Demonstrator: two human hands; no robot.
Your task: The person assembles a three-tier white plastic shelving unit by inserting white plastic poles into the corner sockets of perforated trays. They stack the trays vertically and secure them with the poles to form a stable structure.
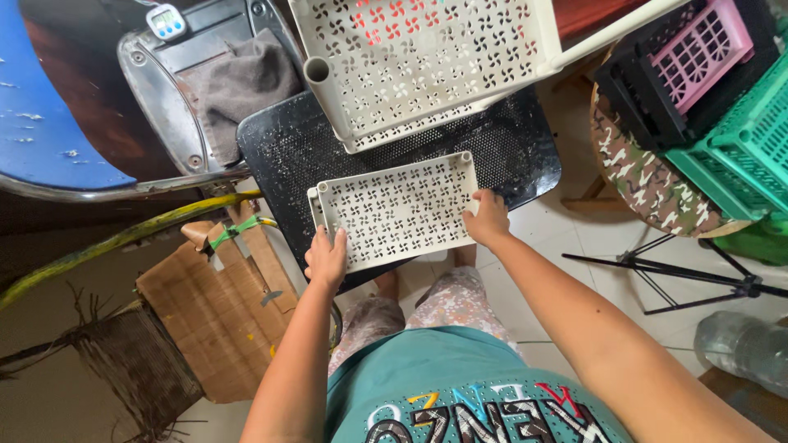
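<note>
Cream perforated panel (398,212) lying flat, long axis left-right, gripped at each end by left hand (327,259) and right hand (487,218).

A single camera sits on the person's head and looks almost straight down, so the view runs past the chest and both forearms to the black bench (525,156) in front. It is close: the left hand (327,261) and right hand (487,218) sit near the middle of the picture. The tiled floor (591,238) shows below and to the right, and the stacked crates (722,107) are cut off at the edge.
</note>
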